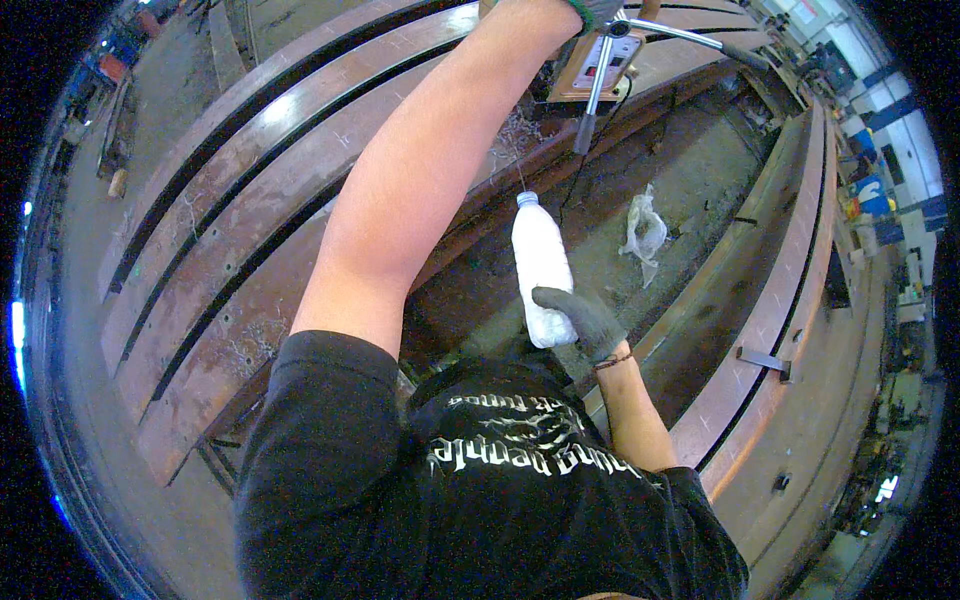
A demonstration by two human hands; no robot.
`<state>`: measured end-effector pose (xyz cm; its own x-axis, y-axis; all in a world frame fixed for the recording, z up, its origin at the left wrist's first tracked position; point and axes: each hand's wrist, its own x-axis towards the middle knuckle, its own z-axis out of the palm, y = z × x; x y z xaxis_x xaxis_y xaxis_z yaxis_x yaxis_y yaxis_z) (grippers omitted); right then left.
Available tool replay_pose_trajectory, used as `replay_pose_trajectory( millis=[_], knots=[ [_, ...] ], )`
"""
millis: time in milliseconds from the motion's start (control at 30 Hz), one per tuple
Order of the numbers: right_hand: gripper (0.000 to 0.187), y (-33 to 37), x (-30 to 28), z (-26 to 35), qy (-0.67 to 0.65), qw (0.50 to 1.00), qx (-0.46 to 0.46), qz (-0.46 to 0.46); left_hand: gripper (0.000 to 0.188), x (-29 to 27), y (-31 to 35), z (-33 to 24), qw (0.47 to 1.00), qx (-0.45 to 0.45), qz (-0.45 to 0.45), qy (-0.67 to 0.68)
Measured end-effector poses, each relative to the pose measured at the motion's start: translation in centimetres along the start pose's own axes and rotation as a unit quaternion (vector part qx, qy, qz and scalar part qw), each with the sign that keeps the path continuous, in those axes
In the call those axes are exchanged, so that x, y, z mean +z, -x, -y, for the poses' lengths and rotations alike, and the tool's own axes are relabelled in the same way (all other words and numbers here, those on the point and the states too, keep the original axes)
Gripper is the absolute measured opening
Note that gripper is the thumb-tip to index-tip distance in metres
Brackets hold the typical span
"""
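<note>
My right hand [590, 325], in a dark grey glove, is closed around the lower part of a plastic bottle [542, 260] full of white liquid. The bottle is tilted with its pale blue cap [527, 199] pointing away from me, and a thin line of liquid seems to run from it toward the steel beam. My left arm reaches far forward. The left hand [598, 10], gloved too, is cut off by the upper edge beside the spoked handle [619, 28] of a drill-like machine [600, 68]; its fingers are hidden.
Long rusty steel beams [250, 215] with dark gaps between them stretch across the left. Metal shavings [255, 340] lie scattered on them. Another beam [765, 370] runs along the right with a small metal bracket [763, 360]. A crumpled clear plastic bag [645, 235] lies between the beams.
</note>
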<state>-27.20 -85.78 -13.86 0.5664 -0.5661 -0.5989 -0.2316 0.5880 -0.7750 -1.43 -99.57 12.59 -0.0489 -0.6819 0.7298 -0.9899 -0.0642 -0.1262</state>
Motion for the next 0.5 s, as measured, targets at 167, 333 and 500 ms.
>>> replay_pose_trajectory(
  millis=[167,333,500],
  knots=[
    [0.047,-0.6,-0.4,-0.2,0.032,0.999,0.000,0.006,0.019,-2.8,0.8,-0.2,0.994,0.042,0.012,0.096],
    [0.046,0.5,1.0,1.1,0.069,0.997,-0.002,-0.014,0.023,-1.8,0.7,0.3,0.999,0.027,-0.005,0.022],
    [0.047,0.3,0.9,0.7,0.070,0.997,-0.016,-0.018,0.025,-0.8,1.5,0.2,0.999,0.000,0.047,-0.025]
  ],
)
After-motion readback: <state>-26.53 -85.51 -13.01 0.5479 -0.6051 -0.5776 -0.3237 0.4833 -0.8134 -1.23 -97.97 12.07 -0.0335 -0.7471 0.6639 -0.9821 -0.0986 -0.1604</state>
